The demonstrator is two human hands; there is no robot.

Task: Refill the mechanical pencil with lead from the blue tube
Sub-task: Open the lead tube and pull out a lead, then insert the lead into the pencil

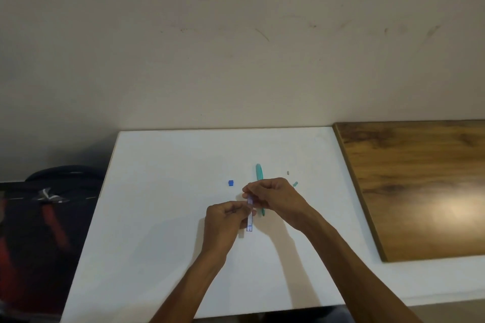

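The clear blue lead tube (249,215) stands nearly upright above the white table (162,217), held between both hands. My left hand (225,220) grips its lower half from the left. My right hand (273,195) pinches at its top end; whether a lead is between those fingers is too small to tell. The teal mechanical pencil (259,173) lies on the table behind my hands, partly hidden by the right one. The tube's small blue cap (230,183) lies to the left. A small teal pencil cap (295,184) lies to the right.
A tiny grey piece (288,173) lies near the teal cap. A brown wooden board (420,186) covers the table's right side. A dark bag with red parts (39,217) sits off the left edge. A plain wall stands behind the table.
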